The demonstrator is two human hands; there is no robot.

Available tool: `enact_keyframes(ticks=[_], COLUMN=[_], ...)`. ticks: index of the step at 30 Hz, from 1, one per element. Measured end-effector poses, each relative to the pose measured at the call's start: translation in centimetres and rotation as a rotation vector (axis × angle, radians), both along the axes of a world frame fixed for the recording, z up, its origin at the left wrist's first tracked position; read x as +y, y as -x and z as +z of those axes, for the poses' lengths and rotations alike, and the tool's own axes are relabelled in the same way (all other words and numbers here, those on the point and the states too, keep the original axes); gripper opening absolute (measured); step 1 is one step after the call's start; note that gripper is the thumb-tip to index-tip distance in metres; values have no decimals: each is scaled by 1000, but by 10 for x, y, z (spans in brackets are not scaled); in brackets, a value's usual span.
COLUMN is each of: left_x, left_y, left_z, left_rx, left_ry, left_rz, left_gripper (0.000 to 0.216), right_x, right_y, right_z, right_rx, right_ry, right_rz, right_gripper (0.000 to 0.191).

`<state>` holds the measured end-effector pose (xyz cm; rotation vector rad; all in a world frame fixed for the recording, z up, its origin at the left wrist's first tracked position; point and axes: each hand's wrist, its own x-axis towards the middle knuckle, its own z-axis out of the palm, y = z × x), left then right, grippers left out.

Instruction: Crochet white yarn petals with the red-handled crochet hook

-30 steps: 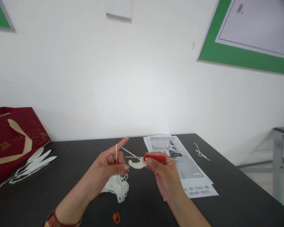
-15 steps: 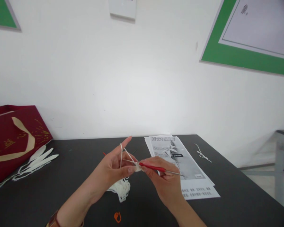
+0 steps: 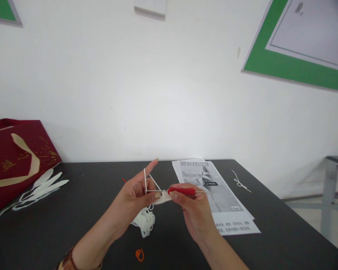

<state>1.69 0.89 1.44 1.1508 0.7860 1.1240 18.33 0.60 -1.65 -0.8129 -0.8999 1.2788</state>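
My left hand pinches a small white crocheted piece between thumb and fingers, with white yarn looped over the raised forefinger. My right hand grips a red-handled crochet hook, held about level, its metal tip pointing left into the white piece. A loose heap of white yarn lies on the black table just below my left hand.
Printed instruction sheets lie right of my hands. An orange stitch marker sits near the front edge. White crocheted petals and a dark red bag are at the left. A white yarn scrap lies far right.
The hook has levelled out and its tip has gone back into the white piece. Both hands rose slightly and stay close together; the view tilted a little.
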Motion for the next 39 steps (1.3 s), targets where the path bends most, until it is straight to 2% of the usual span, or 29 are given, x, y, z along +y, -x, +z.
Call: enact_keyframes(ticks=[3, 8, 12, 17, 21, 24, 26, 30, 33, 39], left_x=[1, 4, 10, 18, 22, 30, 39, 60, 71, 76], left_y=[1, 9, 24, 39, 39, 42, 49, 68, 83, 113], left_z=[0, 3, 4, -1, -6, -10, -16, -34, -46, -47], left_rx=[4, 91, 164, 149, 97, 25, -29, 49, 89, 54], left_ry=[-8, -20, -12, -16, 9, 84, 149, 244, 278, 283], left_rz=[-15, 18, -90, -184, -161, -115, -56, -21, 32, 47], left_gripper=[86, 83, 76, 59, 49, 30, 31, 36, 16, 34], right_x=[1, 4, 7, 6, 5, 7, 10, 13, 14, 13], right_y=[1, -5, -9, -12, -15, -18, -19, -20, -19, -20], right_z=[-1, 1, 2, 6, 10, 9, 7, 6, 7, 10], right_rx=[64, 49, -6, -213, -369, -288, -176, -4, 5, -6], right_ry=[35, 1, -29, -119, -215, -165, -82, 65, 90, 65], right_rz=[28, 5, -9, -28, -89, -50, 29, 173, 205, 276], right_gripper=[20, 19, 18, 13, 9, 11, 15, 21, 22, 21])
